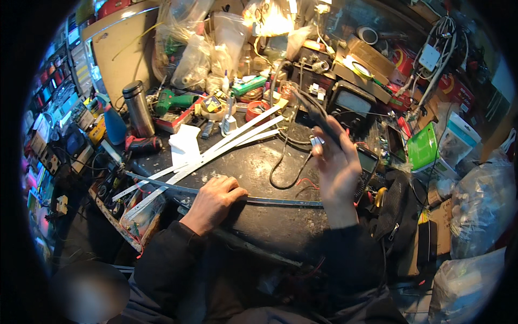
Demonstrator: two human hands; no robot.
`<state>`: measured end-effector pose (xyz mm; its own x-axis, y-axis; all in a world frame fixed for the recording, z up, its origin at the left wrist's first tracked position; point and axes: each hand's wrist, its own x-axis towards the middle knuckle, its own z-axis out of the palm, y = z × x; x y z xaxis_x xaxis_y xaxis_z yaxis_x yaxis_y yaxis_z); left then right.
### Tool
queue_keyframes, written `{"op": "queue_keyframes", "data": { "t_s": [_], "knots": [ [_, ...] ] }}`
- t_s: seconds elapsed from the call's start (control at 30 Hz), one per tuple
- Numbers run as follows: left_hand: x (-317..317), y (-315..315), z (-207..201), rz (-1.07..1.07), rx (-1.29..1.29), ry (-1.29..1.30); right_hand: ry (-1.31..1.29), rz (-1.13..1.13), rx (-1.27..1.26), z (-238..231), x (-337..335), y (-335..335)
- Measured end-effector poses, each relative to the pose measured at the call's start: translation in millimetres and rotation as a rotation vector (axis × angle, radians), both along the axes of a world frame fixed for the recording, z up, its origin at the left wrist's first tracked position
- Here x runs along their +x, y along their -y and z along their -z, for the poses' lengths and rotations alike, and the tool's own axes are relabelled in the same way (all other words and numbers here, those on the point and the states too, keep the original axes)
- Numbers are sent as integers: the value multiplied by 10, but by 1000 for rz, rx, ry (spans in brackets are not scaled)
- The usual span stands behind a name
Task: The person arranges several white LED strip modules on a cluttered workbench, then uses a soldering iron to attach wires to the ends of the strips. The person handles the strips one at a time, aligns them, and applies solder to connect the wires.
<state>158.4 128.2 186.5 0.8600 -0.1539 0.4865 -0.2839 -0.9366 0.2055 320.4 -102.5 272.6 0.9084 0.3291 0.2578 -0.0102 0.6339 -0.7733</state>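
Observation:
A long, thin, bluish-grey strip (280,202) lies across the near part of the dark workbench (253,224). My left hand (213,201) rests over its middle, fingers curled down onto it and partly hidden beneath the hand. Raised above the bench on the right, my right hand (339,167) is closed around a dark, elongated tool (318,113) that points up and to the left; its exact kind is not clear. Below it a black cable (272,173) loops on the bench. Several white strips (216,151) lie diagonally beyond my left hand, near a crumpled white paper (184,144).
A steel thermos (138,108), a blue spray bottle (114,124) and a green power tool (175,101) stand at the back left. An analog meter (352,101) and a multimeter (367,162) are at the right. Plastic bags (483,200) crowd the right edge; a bright lamp (270,19) shines behind.

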Motion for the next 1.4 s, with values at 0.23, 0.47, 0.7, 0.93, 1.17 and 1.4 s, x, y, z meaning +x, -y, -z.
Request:
{"op": "queue_keyframes", "data": {
  "t_s": [0.23, 0.47, 0.7, 0.93, 1.17, 1.4],
  "knots": [
    [-171, -66, -438, 34, -125, -156, -288, -194, 144, 442, -183, 842],
    [-276, 174, -527, 166, -167, -127, -166, -273, 157, 824, -128, 1208],
    [-78, -67, -520, 283, -142, -117, -154, -255, 223, 751, -187, 1137],
    [313, 227, -556, 481, 10, -121, -125, -263, 247, 618, -236, 1061],
    [784, 207, -641, 566, 95, -59, -165, -239, 315, 554, -287, 1032],
    [790, -525, -483, 405, 215, -73, -132, -270, 128, 492, -293, 1025]
  ]
}}
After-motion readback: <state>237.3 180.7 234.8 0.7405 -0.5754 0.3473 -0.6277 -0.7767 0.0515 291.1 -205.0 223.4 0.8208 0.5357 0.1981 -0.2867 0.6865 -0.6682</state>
